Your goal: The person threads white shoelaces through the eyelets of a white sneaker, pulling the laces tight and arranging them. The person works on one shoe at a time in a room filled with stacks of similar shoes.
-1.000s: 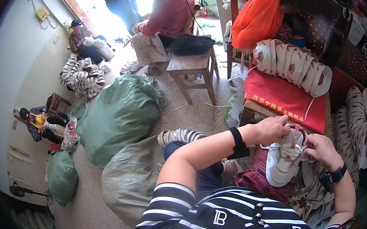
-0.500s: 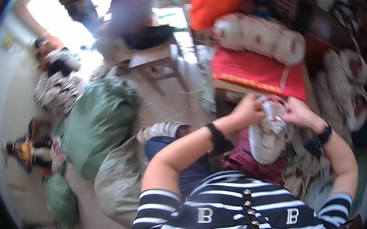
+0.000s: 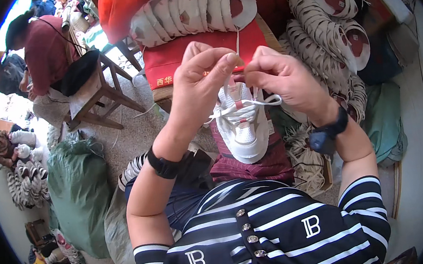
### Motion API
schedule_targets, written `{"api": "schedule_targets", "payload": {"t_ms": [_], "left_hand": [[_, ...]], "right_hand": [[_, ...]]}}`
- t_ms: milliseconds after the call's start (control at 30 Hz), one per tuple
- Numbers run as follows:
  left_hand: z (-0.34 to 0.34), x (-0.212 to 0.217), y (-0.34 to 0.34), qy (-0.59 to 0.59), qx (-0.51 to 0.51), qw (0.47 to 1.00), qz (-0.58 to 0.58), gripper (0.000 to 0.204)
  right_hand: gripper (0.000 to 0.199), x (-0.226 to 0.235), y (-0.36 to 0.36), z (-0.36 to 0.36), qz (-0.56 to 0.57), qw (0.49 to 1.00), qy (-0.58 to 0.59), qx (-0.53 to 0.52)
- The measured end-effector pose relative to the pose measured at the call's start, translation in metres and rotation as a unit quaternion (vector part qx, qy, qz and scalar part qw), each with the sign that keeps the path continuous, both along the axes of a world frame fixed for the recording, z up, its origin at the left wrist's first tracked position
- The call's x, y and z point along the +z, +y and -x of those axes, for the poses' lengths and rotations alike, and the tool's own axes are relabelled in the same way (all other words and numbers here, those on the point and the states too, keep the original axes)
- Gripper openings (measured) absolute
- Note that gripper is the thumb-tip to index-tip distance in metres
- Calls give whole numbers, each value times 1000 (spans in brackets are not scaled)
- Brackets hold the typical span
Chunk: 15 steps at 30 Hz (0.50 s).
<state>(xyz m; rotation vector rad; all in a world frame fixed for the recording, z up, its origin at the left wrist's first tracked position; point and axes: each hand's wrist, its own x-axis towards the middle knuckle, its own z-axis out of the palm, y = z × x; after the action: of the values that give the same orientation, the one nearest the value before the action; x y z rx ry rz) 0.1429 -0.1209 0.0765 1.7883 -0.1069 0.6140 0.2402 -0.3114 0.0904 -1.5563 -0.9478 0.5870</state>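
Note:
A white sneaker (image 3: 245, 138) lies on folded maroon cloth (image 3: 269, 159) over my lap, its toe toward me. White lace (image 3: 271, 100) crosses its front, with a loop standing out on the right. Above the shoe's opening my left hand (image 3: 198, 80) is closed, thumb and forefinger pinched on a strand of lace that runs down to the shoe. Close beside it, my right hand (image 3: 283, 79) is closed too, fingers curled round a lace strand near the tongue. The strand's ends are hidden in my fingers. Black bands ring both wrists.
A row of nested pale shoe uppers (image 3: 196, 12) lies on a red cloth (image 3: 165, 60) on the table ahead. More stacked uppers (image 3: 319, 37) stand at the right, above a box of laces (image 3: 316, 175). Green sacks (image 3: 78, 194) and a seated person (image 3: 51, 50) are at left.
The view has swung right, so the table and sneaker appear farther left. My hands have lifted above the sneaker's opening, with lace strands held up between them and the shoe.

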Motion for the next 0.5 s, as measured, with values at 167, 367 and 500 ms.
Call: {"api": "schedule_targets", "payload": {"t_ms": [167, 367, 500], "left_hand": [[-9, -36, -4, 78, -6, 968, 237, 22], [17, -76, -16, 172, 40, 960, 219, 24], [15, -74, -40, 141, 7, 976, 165, 24]], "right_hand": [[18, -15, 12, -11, -5, 977, 162, 136], [19, -45, 29, -18, -69, 984, 161, 31], [17, -47, 32, -16, -41, 998, 48, -31]]}}
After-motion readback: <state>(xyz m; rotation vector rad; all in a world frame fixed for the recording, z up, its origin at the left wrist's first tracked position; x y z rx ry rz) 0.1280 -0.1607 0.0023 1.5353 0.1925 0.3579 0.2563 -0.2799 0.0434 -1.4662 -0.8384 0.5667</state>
